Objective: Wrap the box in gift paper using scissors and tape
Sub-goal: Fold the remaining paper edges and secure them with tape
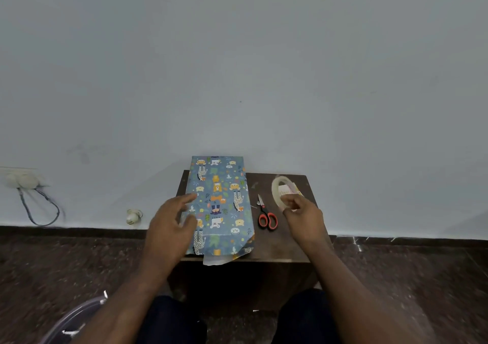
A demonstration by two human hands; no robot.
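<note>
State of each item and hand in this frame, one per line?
box: lying flat on the table, covered in gift paper, near end flap loose
scissors: closed, lying untouched
tape roll: pinched by right hand
left hand: open, by the box's left edge

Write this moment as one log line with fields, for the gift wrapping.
box: wrapped, near flap loose | left hand: open, over box | right hand: at tape roll | scissors: idle on table
</note>
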